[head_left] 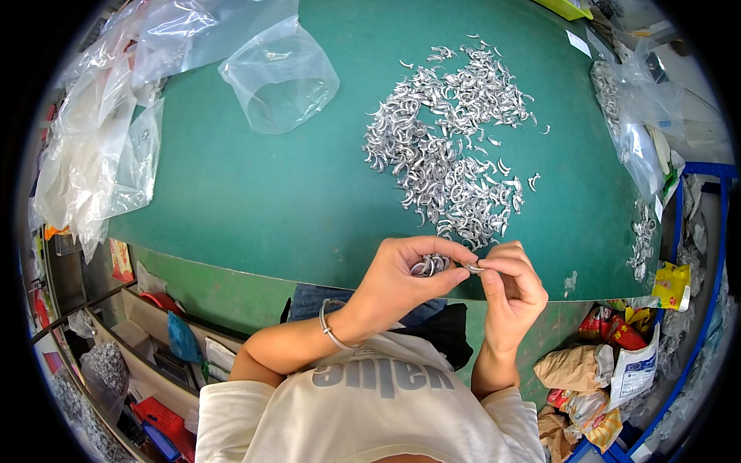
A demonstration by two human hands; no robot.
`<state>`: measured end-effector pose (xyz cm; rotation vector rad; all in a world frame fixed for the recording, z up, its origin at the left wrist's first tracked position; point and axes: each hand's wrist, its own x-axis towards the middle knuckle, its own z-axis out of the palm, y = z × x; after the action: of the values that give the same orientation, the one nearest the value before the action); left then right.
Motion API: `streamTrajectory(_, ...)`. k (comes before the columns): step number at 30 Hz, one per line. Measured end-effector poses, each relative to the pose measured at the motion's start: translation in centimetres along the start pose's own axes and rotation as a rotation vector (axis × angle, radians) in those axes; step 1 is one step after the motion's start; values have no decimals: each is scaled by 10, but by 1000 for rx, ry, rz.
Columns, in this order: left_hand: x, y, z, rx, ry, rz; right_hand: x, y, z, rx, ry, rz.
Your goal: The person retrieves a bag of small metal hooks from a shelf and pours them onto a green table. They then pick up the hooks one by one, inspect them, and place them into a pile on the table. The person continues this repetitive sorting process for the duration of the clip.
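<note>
pile of small curved metal pieces lies on the green table; pieces overlap, so single outlines in its middle are hard to separate. left hand is just nearside of the pile, fingers curled around a handful of pieces; how many cannot be told, as the palm and thumb hide part of them. right hand is nearside and right of the pile, thumb and index finger pinched narrow on one piece, its end covered by the fingertips. whether the left fingertips also touch that piece: cannot tell. remaining right fingers are folded, partly hidden.

left of the pile: a clear bag, its folds faint against the table; farther left, crumpled plastic sheets, their edges hard to trace. right of the pile: a smaller scatter of pieces. beyond the pile, rightward: a yellow tray, cut off by the top edge.
</note>
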<state>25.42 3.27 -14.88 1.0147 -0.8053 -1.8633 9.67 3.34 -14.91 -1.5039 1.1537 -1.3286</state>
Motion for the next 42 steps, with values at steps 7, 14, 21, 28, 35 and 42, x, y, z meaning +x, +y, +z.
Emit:
streamTrajectory(7,0,-5,-4,-374,-108,-164,-1,0,2,-21,-13,-46)
streamTrajectory(14,1,-8,-4,-443,-141,-157,-4,4,1,111,-26,40)
streamTrajectory(21,-1,-10,-4,-440,-105,-121,-5,2,3,101,-21,65)
streamTrajectory(28,-1,-11,-6,-532,-111,-156,-1,3,1,-55,-69,50)
streamTrajectory(35,-2,-15,-14,-633,-144,-152,27,23,-1,-692,6,-104)
streamTrajectory(42,-2,-15,-18,-584,-59,-296,36,36,12,-905,-92,-230)
